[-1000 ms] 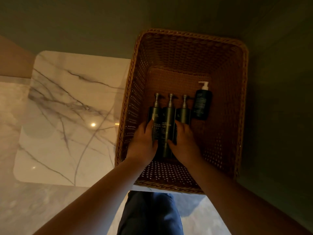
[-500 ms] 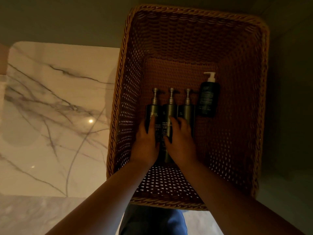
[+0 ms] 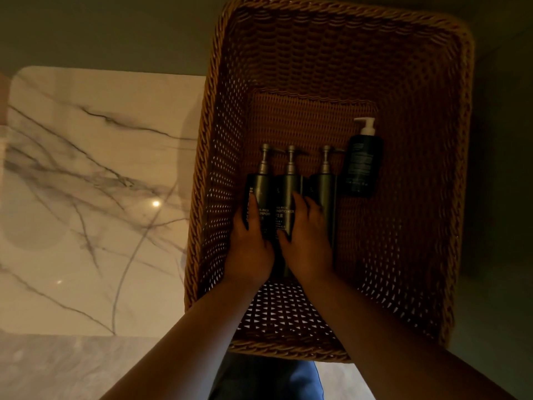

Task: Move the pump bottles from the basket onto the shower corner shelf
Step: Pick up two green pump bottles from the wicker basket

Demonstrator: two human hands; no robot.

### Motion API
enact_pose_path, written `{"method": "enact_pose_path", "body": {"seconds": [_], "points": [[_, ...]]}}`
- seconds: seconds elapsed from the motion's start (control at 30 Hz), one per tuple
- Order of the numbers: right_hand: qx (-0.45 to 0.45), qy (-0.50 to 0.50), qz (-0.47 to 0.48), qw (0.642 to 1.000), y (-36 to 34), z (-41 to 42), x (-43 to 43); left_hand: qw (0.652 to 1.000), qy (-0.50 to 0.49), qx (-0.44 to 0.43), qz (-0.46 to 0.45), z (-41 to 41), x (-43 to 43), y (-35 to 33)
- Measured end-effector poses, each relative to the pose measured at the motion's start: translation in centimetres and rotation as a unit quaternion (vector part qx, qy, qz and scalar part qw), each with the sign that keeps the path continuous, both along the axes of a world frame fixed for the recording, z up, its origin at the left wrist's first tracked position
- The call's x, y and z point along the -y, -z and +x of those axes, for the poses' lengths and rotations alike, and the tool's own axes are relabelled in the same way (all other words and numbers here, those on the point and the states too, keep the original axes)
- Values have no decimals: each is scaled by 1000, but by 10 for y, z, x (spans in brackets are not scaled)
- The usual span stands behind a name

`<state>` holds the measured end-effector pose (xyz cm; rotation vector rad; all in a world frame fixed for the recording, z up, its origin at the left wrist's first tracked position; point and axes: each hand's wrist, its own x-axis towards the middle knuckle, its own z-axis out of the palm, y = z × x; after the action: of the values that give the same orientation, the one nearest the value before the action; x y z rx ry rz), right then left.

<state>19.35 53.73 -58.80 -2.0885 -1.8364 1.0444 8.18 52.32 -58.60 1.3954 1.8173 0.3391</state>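
Basket [image 3: 202, 174] holds four pump bottles [image 3: 362, 166] — fingers of left hand [image 3: 251, 246] grip one, right hand [image 3: 308, 243] another.

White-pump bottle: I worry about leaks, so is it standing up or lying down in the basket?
Lying down. The white-pump bottle rests flat on the basket floor, its full side facing up, pump toward the far wall.
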Motion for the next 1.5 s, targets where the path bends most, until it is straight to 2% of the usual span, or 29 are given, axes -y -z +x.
{"method": "enact_pose_path", "body": {"seconds": [0.17, 0.53, 1.0, 1.1, 1.27, 1.4, 1.5], "points": [[-123, 84, -52, 987, 4, -3, -2, 999, -10, -1, -36, -4, 1, 4], [-126, 116, -123, 977, 7, -1, -14, 996, 0, -23, -91, -4, 2, 8], [-258, 178, -158, 936, 6, 7, -19, 991, -20, 88, -100, -7, -2, -2], [-268, 165, -149, 937, -13, 12, -22, 990, -27, 125, -65, -10, -7, -16], [-288, 136, -127, 939, -70, 20, -29, 984, -30, 163, -58, -21, -2, -67], [-319, 122, -104, 934, -136, 27, -28, 979, -24, 200, -16, -27, 0, -129], [-333, 116, -83, 932, -191, 32, -23, 965, -6, 263, 14, -31, 0, -190]]}}
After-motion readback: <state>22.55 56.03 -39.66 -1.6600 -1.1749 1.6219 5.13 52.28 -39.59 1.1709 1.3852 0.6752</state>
